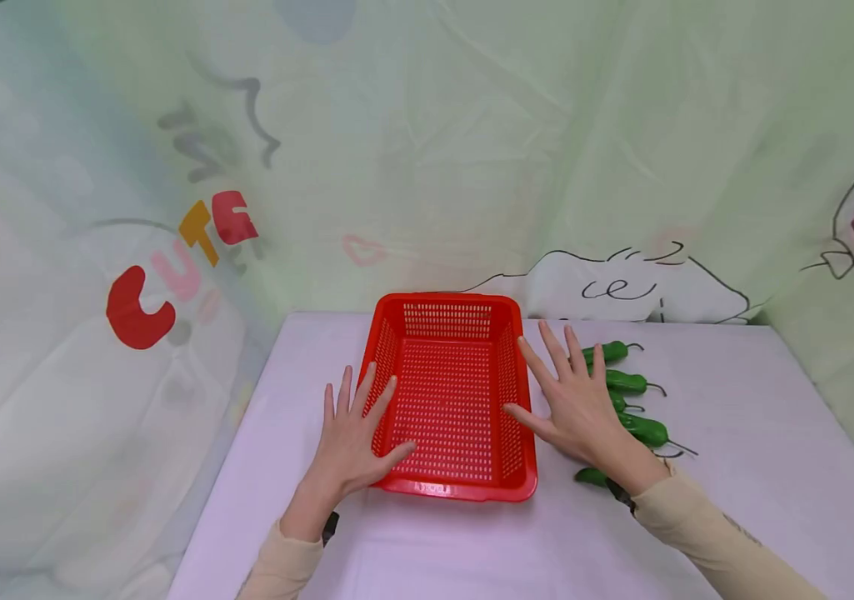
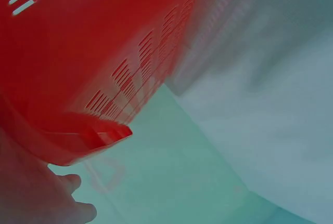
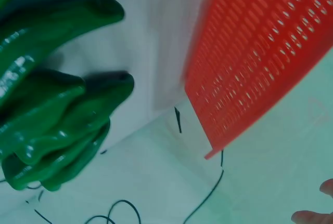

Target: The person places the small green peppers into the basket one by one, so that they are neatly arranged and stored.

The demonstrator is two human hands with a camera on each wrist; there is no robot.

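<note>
A red plastic basket (image 1: 445, 400) with slotted walls and a perforated bottom sits on the table with nothing in it. My left hand (image 1: 347, 437), fingers spread, hovers over its left rim. On the other side my right hand (image 1: 576, 408) is spread in the same way, its thumb and forefinger over the right rim. Several green peppers (image 1: 644, 429) lie right of the basket, partly hidden behind the right hand and wrist. The right wrist view shows the peppers (image 3: 62, 125) bunched together beside the basket wall (image 3: 255, 52). In the left wrist view, fingertips (image 2: 86, 212) show below the basket's rim.
A white cloth covers the table (image 1: 741, 433). Behind it hangs a pale printed curtain (image 1: 427, 167), close to the basket's far edge. More curtain with coloured letters (image 1: 140, 308) drapes along the left side.
</note>
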